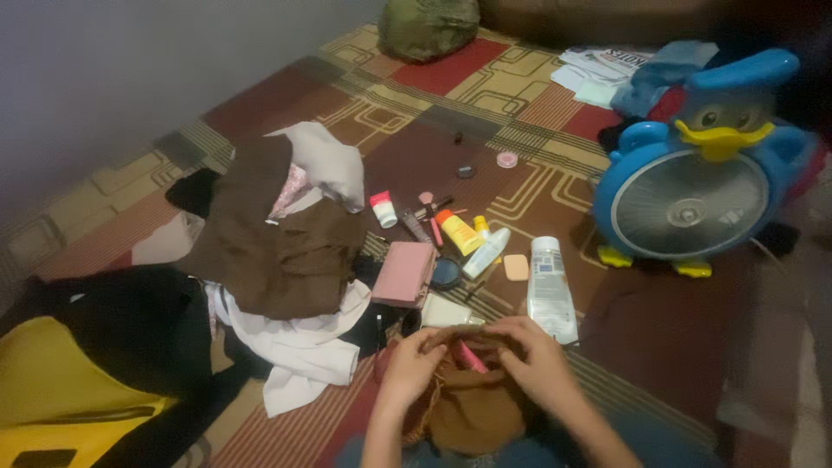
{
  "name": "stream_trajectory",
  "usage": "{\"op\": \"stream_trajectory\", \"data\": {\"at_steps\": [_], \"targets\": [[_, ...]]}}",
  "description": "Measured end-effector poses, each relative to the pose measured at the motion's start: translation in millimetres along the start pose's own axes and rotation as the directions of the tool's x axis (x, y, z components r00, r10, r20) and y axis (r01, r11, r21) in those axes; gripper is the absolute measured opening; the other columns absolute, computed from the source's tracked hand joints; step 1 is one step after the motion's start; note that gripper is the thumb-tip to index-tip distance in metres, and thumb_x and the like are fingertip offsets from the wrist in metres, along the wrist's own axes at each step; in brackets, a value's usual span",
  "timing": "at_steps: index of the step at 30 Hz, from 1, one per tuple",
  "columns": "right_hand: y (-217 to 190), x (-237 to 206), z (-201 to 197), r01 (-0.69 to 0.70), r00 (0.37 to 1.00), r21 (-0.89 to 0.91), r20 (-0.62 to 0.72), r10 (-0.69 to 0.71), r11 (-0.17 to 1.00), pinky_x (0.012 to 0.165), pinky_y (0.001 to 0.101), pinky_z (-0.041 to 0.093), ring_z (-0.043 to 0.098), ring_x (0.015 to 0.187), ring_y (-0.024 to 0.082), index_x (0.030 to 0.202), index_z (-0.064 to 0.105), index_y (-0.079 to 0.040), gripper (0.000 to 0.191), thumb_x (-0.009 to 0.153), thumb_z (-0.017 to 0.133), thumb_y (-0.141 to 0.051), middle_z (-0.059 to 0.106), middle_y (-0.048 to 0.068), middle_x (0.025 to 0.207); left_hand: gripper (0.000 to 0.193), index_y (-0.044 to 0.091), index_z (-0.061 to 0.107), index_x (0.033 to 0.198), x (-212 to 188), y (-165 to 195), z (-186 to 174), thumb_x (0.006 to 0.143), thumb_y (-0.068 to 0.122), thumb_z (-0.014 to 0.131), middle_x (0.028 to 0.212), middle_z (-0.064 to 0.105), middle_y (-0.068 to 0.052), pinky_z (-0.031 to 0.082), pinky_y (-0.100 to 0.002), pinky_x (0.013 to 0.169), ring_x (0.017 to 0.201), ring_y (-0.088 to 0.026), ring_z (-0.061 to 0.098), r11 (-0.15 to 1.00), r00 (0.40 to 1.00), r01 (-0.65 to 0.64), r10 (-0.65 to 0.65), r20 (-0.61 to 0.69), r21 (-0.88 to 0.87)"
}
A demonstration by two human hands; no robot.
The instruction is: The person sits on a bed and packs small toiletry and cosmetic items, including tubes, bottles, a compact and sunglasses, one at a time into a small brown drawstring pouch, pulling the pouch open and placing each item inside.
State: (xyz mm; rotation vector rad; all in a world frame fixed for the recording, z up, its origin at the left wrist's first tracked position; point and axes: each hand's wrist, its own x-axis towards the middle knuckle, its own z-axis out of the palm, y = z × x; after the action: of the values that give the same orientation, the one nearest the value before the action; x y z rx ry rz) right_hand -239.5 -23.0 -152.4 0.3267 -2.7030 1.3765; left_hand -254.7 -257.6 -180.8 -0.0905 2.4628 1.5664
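Fingers (pixel 451 334) of the left hand (pixel 409 364) and right hand (pixel 539 360) grasp the rim of a brown pouch (pixel 468 407). Just beyond lie a white bottle (pixel 551 290), a pink wallet (pixel 404 274) and heaped clothes (pixel 277 251); a duck-shaped fan (pixel 689 169) stands right.

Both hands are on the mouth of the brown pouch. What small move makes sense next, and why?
Probably spread the brown pouch wider. The left hand and right hand both pinch its rim, and a pink item sticks up in the narrow opening. Cosmetics, such as the white lotion bottle, lie scattered on the carpet just beyond.
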Motion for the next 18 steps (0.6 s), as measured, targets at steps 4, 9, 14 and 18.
{"op": "stream_trajectory", "data": {"at_steps": [4, 9, 14, 18], "targets": [[-3, 3, -2, -0.263, 0.957, -0.082, 0.103, 0.270, 0.961, 0.087, 0.0347, 0.058, 0.076, 0.094, 0.026, 0.124, 0.070, -0.016, 0.036, 0.089, 0.068, -0.022, 0.077, 0.009, 0.111, 0.034, 0.011, 0.074, 0.114, -7, 6, 0, 0.084, 0.027, 0.070, 0.108, 0.075, -0.017, 0.055, -0.044, 0.087, 0.104, -0.036, 0.070, 0.974, 0.983, -0.106, 0.133, -0.126, 0.200], [6, 11, -9, -0.234, 0.971, -0.115, 0.020, 0.238, 0.965, 0.085, 0.0377, 0.056, 0.075, 0.096, 0.028, 0.124, 0.071, -0.014, 0.033, 0.095, 0.063, -0.028, 0.078, 0.014, 0.111, 0.035, 0.012, 0.071, 0.119, -12, 8, 7, 0.089, 0.029, 0.067, 0.110, 0.072, -0.019, 0.053, -0.047, 0.090, 0.107, -0.039, 0.067, 0.961, 0.999, -0.047, 0.047, 0.008, 0.274], [12, 14, -9, -0.252, 0.967, -0.086, -0.070, 0.247, 0.964, 0.084, 0.0373, 0.058, 0.077, 0.095, 0.028, 0.121, 0.071, -0.012, 0.033, 0.094, 0.065, -0.029, 0.077, 0.013, 0.113, 0.031, 0.008, 0.071, 0.113, -14, 9, 9, 0.093, 0.031, 0.064, 0.110, 0.069, -0.020, 0.051, -0.048, 0.088, 0.104, -0.040, 0.065, 0.953, 0.966, -0.171, 0.213, -0.148, 0.250], [6, 11, -8, -0.190, 0.979, -0.064, -0.084, 0.185, 0.980, 0.084, 0.0366, 0.059, 0.076, 0.098, 0.026, 0.118, 0.072, -0.011, 0.031, 0.092, 0.066, -0.026, 0.077, 0.013, 0.112, 0.028, 0.008, 0.073, 0.106, -19, 14, 7, 0.096, 0.030, 0.060, 0.099, 0.068, -0.018, 0.050, -0.049, 0.083, 0.097, -0.039, 0.065, 0.946, 0.939, -0.218, 0.271, -0.211, 0.242]]}}
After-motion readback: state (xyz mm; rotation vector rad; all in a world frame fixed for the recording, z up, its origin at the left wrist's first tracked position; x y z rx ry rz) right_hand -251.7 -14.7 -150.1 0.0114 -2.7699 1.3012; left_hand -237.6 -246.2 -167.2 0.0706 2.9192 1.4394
